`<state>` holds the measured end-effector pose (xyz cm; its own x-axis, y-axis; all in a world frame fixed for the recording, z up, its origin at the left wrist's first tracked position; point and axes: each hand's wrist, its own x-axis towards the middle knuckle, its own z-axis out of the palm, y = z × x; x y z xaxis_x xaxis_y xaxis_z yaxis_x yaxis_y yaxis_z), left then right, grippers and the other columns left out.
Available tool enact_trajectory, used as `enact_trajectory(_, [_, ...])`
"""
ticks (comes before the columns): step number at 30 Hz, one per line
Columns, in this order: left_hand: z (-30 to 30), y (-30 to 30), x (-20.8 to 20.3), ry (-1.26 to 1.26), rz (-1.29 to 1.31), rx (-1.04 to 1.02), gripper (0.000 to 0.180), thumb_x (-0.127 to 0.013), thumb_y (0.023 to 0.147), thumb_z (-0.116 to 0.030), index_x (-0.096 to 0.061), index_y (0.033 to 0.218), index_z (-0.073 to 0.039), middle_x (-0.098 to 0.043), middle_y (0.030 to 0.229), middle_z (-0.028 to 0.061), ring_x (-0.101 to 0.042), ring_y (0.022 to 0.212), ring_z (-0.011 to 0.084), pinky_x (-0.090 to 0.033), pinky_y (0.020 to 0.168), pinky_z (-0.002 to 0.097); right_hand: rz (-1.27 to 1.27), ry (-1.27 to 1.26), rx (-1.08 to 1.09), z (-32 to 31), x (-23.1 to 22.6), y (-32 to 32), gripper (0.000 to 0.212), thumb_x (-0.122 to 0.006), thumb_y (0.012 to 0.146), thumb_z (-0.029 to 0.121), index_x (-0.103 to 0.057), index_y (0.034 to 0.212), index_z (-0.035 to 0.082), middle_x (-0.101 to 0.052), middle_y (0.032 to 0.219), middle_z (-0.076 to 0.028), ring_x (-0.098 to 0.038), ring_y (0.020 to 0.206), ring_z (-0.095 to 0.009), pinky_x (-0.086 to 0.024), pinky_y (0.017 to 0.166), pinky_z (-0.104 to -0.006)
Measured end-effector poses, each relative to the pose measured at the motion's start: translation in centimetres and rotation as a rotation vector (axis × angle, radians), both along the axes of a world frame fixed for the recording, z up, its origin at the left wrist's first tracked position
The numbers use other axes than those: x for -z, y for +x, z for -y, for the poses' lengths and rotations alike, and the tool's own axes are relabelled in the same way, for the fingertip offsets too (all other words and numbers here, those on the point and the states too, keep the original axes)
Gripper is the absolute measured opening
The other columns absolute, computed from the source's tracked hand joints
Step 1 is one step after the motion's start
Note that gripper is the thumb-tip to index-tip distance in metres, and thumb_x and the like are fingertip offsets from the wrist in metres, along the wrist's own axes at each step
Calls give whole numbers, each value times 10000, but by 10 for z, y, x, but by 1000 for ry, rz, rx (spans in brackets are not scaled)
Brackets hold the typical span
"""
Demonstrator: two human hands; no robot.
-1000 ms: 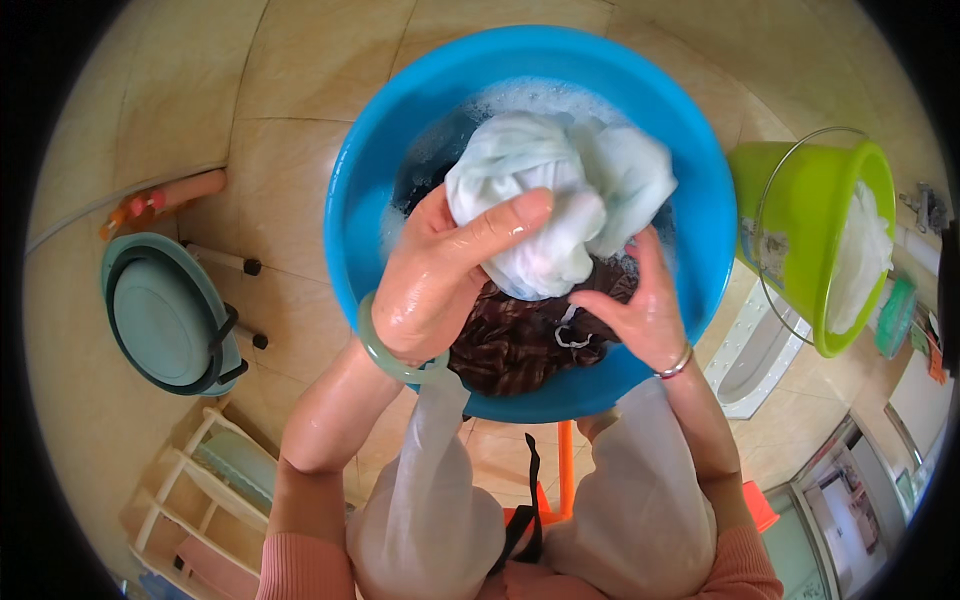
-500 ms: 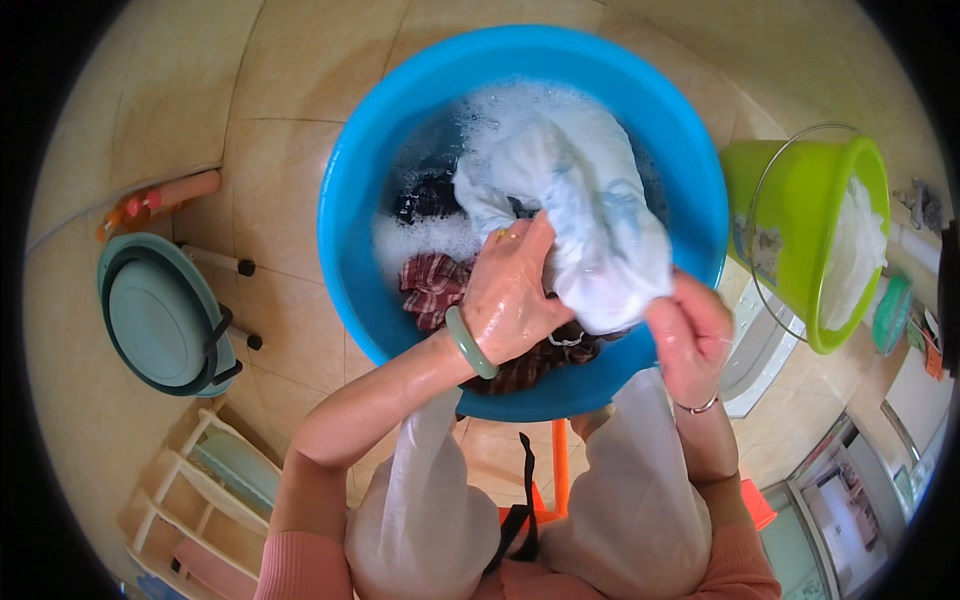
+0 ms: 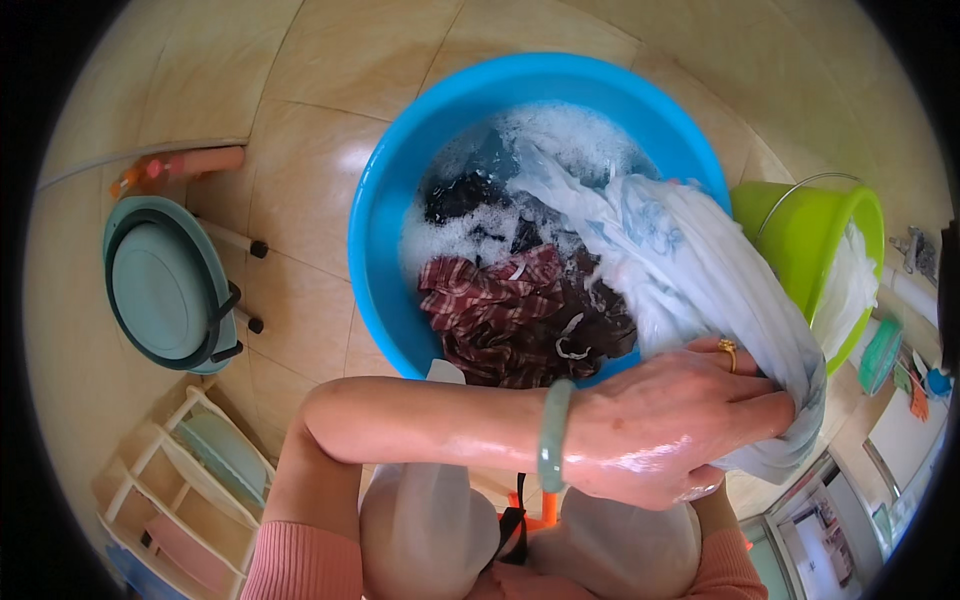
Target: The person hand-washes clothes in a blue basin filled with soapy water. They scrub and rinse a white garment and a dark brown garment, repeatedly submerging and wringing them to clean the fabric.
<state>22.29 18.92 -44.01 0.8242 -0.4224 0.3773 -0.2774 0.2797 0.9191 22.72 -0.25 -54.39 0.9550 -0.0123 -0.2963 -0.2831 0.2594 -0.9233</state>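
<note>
My left hand (image 3: 655,430), wet and wearing a green bangle and a ring, reaches across to the right. Its fingers are closed on a soaked white garment with pale blue patches (image 3: 690,250). That garment stretches from the foamy water over the right rim of a big blue basin (image 3: 372,270). My right hand is hidden behind the left hand and the cloth; only part of its arm (image 3: 712,508) shows. In the basin lie a dark red plaid garment (image 3: 480,300), a brown cloth with a white cord (image 3: 600,325) and something black (image 3: 465,195) among suds.
A lime green bucket (image 3: 800,225) with white cloth inside stands right of the basin. On the left are a grey-green folding basin (image 3: 160,290), an orange-pink bottle (image 3: 205,162) and a cream rack (image 3: 165,440). Tiled floor (image 3: 310,210) surrounds the basin.
The white garment has been drawn out to the right and toward me, over the rim. My left hand crossed rightward with it, exposing the plaid cloth. My right hand became hidden.
</note>
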Motion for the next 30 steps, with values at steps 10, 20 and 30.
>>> enact_trajectory(10, [-52,14,147,-294,-1343,-352,709,-671,867,-447,-367,1383,-68,-497,1255,127,-508,1109,227,-452,941,423,-80,146,91,-35,0,36,543,-644,876,64,-405,1362,20,-515,1337,-122,-541,1204,-245,-467,996,-359])
enact_trajectory(20, [-21,-5,135,-1048,-1499,-28,665,-496,954,-530,-377,1437,-89,-492,1403,95,-482,1279,278,-364,1089,472,48,-325,-289,-76,-20,-30,680,-699,746,-57,-359,1332,-2,-486,1223,-100,-471,1193,-195,-404,1000,-340])
enact_trajectory(30, [-8,-9,135,-1133,-1515,-5,389,-608,942,-235,-535,1271,-41,-624,1216,68,-615,1101,191,-502,961,336,-166,9,289,-49,9,-13,191,-565,985,194,-613,961,11,-632,870,-33,-568,782,-99,-458,686,-233])
